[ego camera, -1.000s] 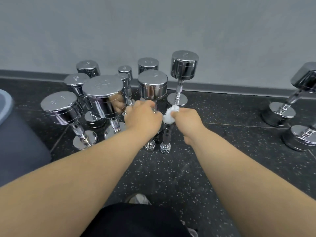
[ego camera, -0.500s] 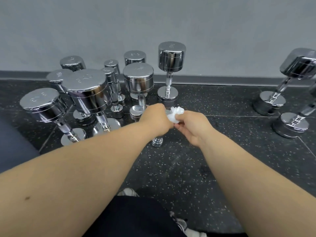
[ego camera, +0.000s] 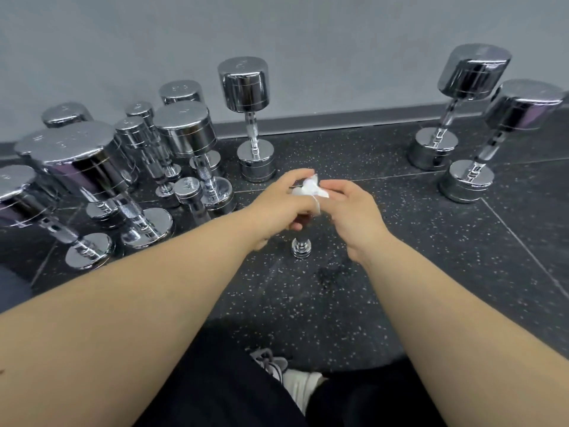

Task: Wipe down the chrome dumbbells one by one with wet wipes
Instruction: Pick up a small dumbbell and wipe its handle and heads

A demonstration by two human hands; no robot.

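White wipe (ego camera: 309, 190) sits pinched in the right hand (ego camera: 354, 211) atop the small dumbbell (ego camera: 301, 248) that the left hand (ego camera: 277, 208) grips at frame centre.

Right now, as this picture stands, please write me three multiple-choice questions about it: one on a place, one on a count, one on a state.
1. Where is the wipe?
A. Inside a bucket
B. Between the left hand and the right hand
C. Draped over a shelf

2. How many dumbbells stand to the right of the hands?
A. Two
B. Five
C. None

3. How is the small dumbbell under the hands?
A. Lying on its side
B. Lifted high into the air
C. Upright, with its lower end on the floor

Answers:
1 B: the wipe shows white between the fingers of the two hands.
2 A: only a pair stands apart on that side.
3 C: its handle runs straight down from the hands, and its bottom end sits on the speckled floor.
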